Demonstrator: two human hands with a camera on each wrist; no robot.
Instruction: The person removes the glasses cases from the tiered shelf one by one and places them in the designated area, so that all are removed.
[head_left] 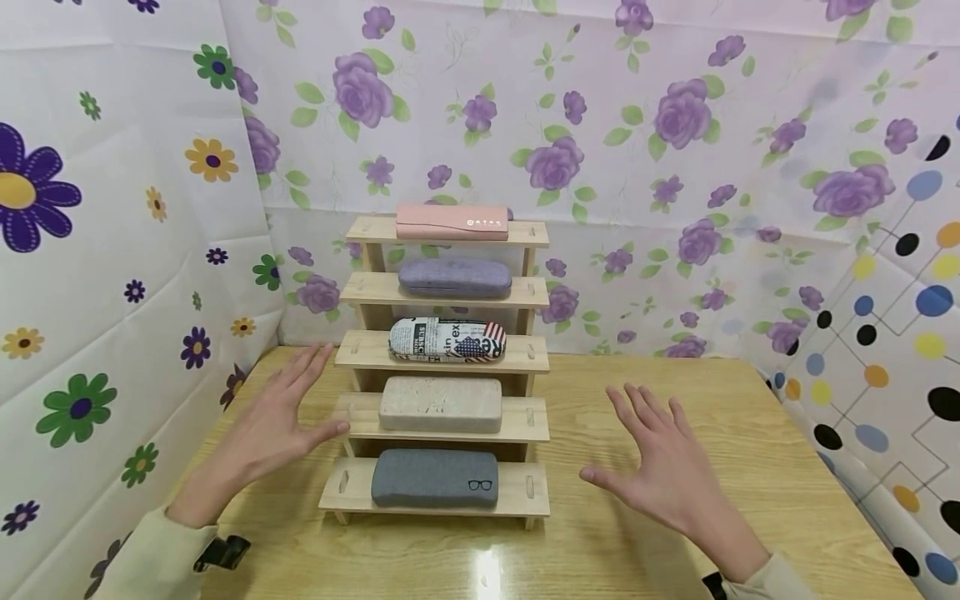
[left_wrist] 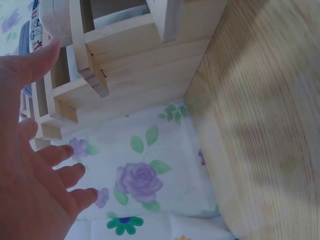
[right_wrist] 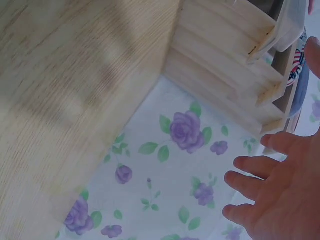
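A stepped wooden rack point(head_left: 348, 350) stands on the table, with one glasses case on each tier. From top to bottom sit a pink case point(head_left: 450, 222), a purple rounded case point(head_left: 454, 277), a newsprint-and-flag case point(head_left: 447, 340), a cream case point(head_left: 441, 404) and a grey-blue case point(head_left: 435, 478) with a small glasses print. My left hand point(head_left: 262, 429) hovers at the rack's left side, fingers spread and thumb toward the cream case's tier. On the right, my right hand point(head_left: 667, 467) is held apart from the rack, its fingers spread too. Neither hand holds anything.
The wooden table point(head_left: 637, 383) extends to both sides of the rack. Behind it hangs a purple-rose cloth point(head_left: 600, 150); a flower-print cloth point(head_left: 127, 333) walls the left and a dotted cloth point(head_left: 892, 333) the right.
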